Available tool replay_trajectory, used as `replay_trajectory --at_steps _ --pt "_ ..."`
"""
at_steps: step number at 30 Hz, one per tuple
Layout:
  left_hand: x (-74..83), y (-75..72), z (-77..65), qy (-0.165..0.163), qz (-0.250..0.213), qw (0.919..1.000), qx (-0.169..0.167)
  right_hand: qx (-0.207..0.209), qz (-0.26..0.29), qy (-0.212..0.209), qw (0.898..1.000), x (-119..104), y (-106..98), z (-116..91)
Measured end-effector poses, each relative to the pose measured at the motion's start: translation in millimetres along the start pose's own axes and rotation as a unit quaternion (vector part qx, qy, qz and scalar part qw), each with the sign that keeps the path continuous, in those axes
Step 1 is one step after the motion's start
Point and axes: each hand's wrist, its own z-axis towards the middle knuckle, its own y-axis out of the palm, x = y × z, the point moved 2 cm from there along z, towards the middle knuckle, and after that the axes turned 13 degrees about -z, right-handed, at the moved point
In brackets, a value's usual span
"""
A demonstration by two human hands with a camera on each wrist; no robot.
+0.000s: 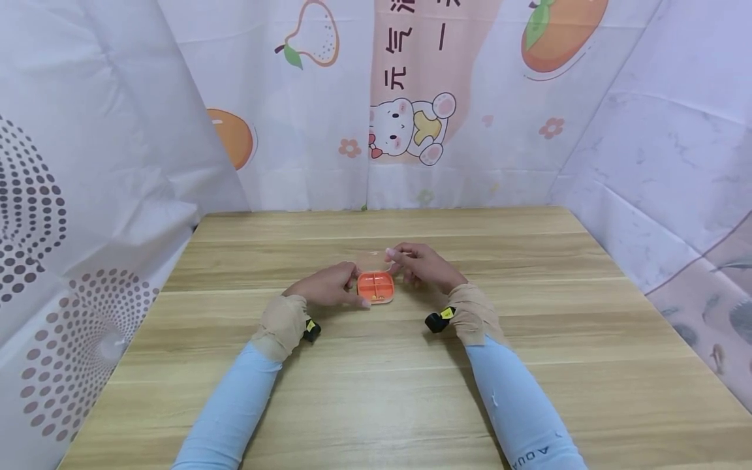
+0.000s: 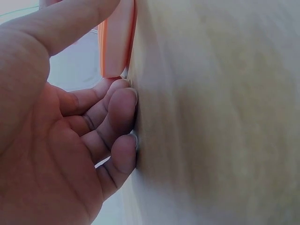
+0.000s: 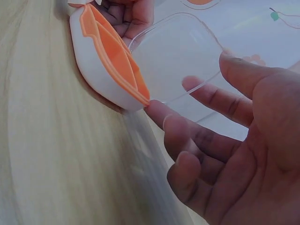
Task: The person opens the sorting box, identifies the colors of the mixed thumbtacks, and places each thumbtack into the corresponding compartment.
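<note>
A small orange pill box [image 1: 375, 279] with a white outer shell lies on the table, divided into several compartments. Little yellowish bits [image 1: 376, 298] show in its near part. Its clear lid [image 3: 178, 51] stands raised at the far side. My left hand [image 1: 329, 285] holds the box at its left end, thumb along the near side and the other fingers curled at the end, fingertips down on the table. With thumb and index finger, my right hand [image 1: 427, 266] pinches the lid's right edge, while another fingertip sits at the box's corner.
The wood-grain table [image 1: 376, 391] spreads around both hands. Behind it hangs a printed white curtain [image 1: 305, 130], with more white cloth [image 1: 675, 163] along the sides. Black wrist cameras [image 1: 437, 321] sit close over the table.
</note>
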Motion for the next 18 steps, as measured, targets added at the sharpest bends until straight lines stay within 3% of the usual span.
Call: replay_trajectory --at_steps 18 --pt "-0.8 -0.5 0.2 0.005 0.001 1.0000 -0.008 -0.020 -0.004 -0.019 1.000 -0.7 -3.2 -4.3"
